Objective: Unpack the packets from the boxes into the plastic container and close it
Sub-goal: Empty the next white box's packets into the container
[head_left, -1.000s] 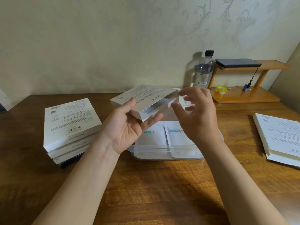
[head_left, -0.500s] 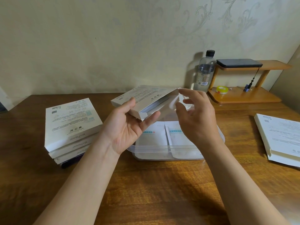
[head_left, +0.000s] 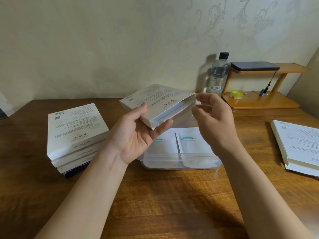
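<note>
My left hand grips a flat white box from below, thumb on top, holding it tilted above the table. The box's right end is open and pale packets show inside. My right hand is at that open end, fingers curled, pinching the end flap. Under the box stands the clear plastic container, open, with two white packets lying flat in it. A stack of three more white boxes stands at the left.
Flattened white boxes lie at the right table edge. A water bottle stands by the wall next to a wooden shelf with a dark phone on top and a tape roll below.
My right hand has closed in on the box's open end and taken hold of the flap. The box stays tilted in my left hand.
</note>
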